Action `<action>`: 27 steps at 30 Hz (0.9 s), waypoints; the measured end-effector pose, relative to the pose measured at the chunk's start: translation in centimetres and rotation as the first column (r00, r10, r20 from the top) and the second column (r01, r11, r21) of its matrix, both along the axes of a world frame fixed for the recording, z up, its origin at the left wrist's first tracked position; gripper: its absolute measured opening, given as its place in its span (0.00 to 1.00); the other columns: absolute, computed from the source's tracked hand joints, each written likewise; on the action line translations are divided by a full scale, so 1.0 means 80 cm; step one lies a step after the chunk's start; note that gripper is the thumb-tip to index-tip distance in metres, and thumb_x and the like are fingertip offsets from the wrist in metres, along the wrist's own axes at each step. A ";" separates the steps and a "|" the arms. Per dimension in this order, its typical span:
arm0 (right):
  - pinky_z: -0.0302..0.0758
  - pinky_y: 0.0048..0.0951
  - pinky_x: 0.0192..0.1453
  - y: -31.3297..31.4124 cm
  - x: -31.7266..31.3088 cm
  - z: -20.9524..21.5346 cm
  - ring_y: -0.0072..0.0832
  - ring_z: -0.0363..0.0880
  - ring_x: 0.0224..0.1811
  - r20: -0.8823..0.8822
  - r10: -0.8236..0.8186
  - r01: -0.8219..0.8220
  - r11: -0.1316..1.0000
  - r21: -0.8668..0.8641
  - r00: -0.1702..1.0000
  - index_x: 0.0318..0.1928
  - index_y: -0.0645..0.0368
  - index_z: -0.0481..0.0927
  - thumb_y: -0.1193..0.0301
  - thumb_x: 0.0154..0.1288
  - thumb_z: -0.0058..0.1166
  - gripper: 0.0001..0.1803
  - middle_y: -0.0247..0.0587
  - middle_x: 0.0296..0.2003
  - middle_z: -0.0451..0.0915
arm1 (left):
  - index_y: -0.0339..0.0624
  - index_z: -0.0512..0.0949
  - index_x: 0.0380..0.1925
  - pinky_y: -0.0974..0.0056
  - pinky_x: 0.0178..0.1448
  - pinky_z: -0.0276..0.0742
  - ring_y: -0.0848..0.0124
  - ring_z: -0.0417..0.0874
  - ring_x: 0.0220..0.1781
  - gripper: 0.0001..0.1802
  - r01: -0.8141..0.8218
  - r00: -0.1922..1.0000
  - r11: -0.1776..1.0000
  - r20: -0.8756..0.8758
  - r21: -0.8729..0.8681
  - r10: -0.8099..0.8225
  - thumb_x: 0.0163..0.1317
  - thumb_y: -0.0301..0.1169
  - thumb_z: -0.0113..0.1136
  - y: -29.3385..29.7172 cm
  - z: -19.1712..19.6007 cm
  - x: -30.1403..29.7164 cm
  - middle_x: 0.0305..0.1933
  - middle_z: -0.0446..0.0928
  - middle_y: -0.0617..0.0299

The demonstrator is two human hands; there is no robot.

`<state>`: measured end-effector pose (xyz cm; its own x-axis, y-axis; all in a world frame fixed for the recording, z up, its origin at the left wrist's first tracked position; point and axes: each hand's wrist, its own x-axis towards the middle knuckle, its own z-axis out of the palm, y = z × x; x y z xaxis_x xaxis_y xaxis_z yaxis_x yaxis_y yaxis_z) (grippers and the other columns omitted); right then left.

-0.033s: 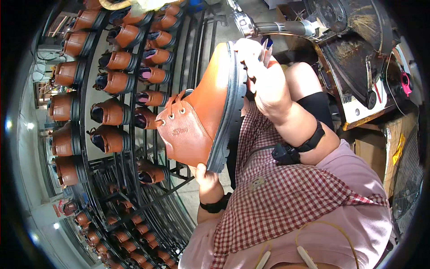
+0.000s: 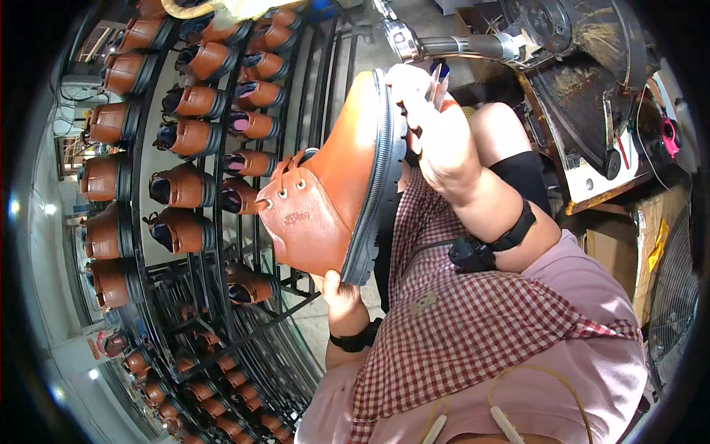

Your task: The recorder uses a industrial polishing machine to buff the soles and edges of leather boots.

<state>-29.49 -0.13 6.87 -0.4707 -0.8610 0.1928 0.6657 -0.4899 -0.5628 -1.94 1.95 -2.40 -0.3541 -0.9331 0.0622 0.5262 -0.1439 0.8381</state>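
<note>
A brown leather ankle boot [image 2: 318, 192] with a black ridged sole and laces through metal eyelets is held up on its side before me, toe pointing up. My left hand [image 2: 340, 288] grips its heel from below, thumb against the sole edge; the other fingers are mostly hidden behind the boot. Bright light washes over my right hand [image 2: 440, 133], which is closed at the toe end, fingers touching the sole edge. From that hand stick out the pointed metal blades of small snips [image 2: 439, 87], their tips turned away from the boot; the handles are hidden in the palm.
Black metal racks [image 2: 140, 222] with several rows of similar brown boots [image 2: 181, 185] fill the left. A metal machine arm [image 2: 466, 47] reaches in above my right hand. A dark-topped workbench [image 2: 569, 111] stands at the right, near a cardboard box [image 2: 617, 248] and a fan grille [image 2: 673, 296].
</note>
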 end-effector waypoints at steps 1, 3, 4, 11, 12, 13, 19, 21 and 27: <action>0.72 0.22 0.45 0.001 0.000 -0.002 0.17 0.74 0.39 -0.001 -0.004 0.004 1.000 0.000 1.000 0.49 0.62 0.74 0.69 0.72 0.48 0.11 0.30 0.36 0.75 | 0.45 0.55 0.69 0.44 0.65 0.71 0.48 0.69 0.65 0.42 0.024 1.000 1.000 -0.005 -0.013 -0.024 0.56 0.39 0.64 0.000 -0.001 0.000 0.69 0.61 0.49; 0.71 0.20 0.45 0.000 0.000 -0.004 0.16 0.74 0.39 0.052 0.028 -0.025 0.998 -0.063 0.998 0.50 0.61 0.74 0.68 0.73 0.47 0.12 0.29 0.37 0.75 | 0.45 0.55 0.69 0.43 0.65 0.70 0.47 0.69 0.65 0.42 0.041 0.999 0.998 -0.026 -0.058 -0.042 0.56 0.39 0.64 -0.003 0.003 -0.006 0.69 0.61 0.49; 0.71 0.20 0.45 0.001 0.000 -0.002 0.16 0.74 0.39 0.053 0.026 -0.023 0.998 -0.063 0.998 0.50 0.61 0.74 0.68 0.73 0.47 0.12 0.29 0.37 0.75 | 0.45 0.55 0.69 0.43 0.65 0.70 0.47 0.68 0.65 0.43 0.052 0.997 0.993 -0.046 -0.103 -0.057 0.56 0.39 0.64 -0.003 0.006 -0.008 0.69 0.61 0.49; 0.70 0.17 0.44 0.008 -0.014 -0.006 0.15 0.73 0.39 0.020 0.070 -0.068 0.995 -0.068 0.997 0.52 0.60 0.74 0.68 0.72 0.47 0.13 0.28 0.38 0.74 | 0.34 0.54 0.66 0.46 0.56 0.79 0.49 0.79 0.53 0.42 -0.014 0.999 0.990 0.032 -0.137 0.019 0.57 0.39 0.63 0.002 0.014 -0.017 0.57 0.71 0.41; 0.69 0.17 0.42 0.009 -0.015 -0.005 0.13 0.72 0.37 -0.007 0.094 -0.095 0.993 -0.066 0.996 0.52 0.59 0.74 0.68 0.72 0.47 0.13 0.28 0.38 0.74 | 0.38 0.55 0.67 0.44 0.62 0.73 0.48 0.74 0.60 0.42 0.019 1.000 0.996 0.018 -0.087 -0.018 0.56 0.39 0.64 0.002 0.012 -0.011 0.63 0.67 0.44; 0.69 0.17 0.42 0.009 -0.013 -0.002 0.13 0.72 0.37 -0.005 0.094 -0.094 0.993 -0.067 0.996 0.52 0.59 0.74 0.68 0.72 0.47 0.13 0.28 0.38 0.74 | 0.41 0.55 0.69 0.42 0.67 0.67 0.47 0.68 0.66 0.43 0.053 0.999 0.998 0.002 -0.036 -0.053 0.55 0.38 0.64 0.002 0.009 -0.006 0.68 0.62 0.46; 0.65 0.15 0.36 0.012 -0.017 0.011 0.11 0.64 0.30 -0.489 0.021 0.047 0.991 0.126 0.872 0.58 0.60 0.71 0.71 0.71 0.46 0.17 0.27 0.38 0.73 | 0.35 0.60 0.66 0.41 0.68 0.64 0.47 0.70 0.65 0.39 0.022 0.990 0.992 -0.144 0.123 -0.004 0.57 0.40 0.61 -0.002 0.003 0.005 0.65 0.67 0.45; 0.66 0.15 0.37 0.007 -0.015 0.010 0.11 0.64 0.30 -0.368 -0.037 0.039 0.999 -0.002 0.929 0.59 0.60 0.71 0.75 0.71 0.43 0.18 0.28 0.40 0.74 | 0.35 0.61 0.66 0.41 0.69 0.62 0.47 0.70 0.64 0.39 0.035 0.985 0.990 -0.174 0.134 -0.012 0.57 0.41 0.60 -0.002 0.003 0.005 0.64 0.68 0.44; 0.68 0.17 0.31 0.000 -0.017 0.010 0.13 0.66 0.27 -0.687 -0.296 0.319 0.943 -0.099 0.663 0.54 0.61 0.77 0.72 0.44 0.71 0.32 0.41 0.51 0.77 | 0.34 0.58 0.66 0.41 0.70 0.61 0.46 0.68 0.66 0.40 0.083 0.969 0.980 -0.246 0.183 -0.037 0.58 0.41 0.60 0.002 0.006 0.008 0.66 0.66 0.44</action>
<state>-30.84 -0.15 7.70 -0.4559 -0.7016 0.5477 -0.0959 -0.5730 -0.8139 -1.33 2.08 -1.91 -0.4063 -0.9134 -0.0247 0.6938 -0.3260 0.6421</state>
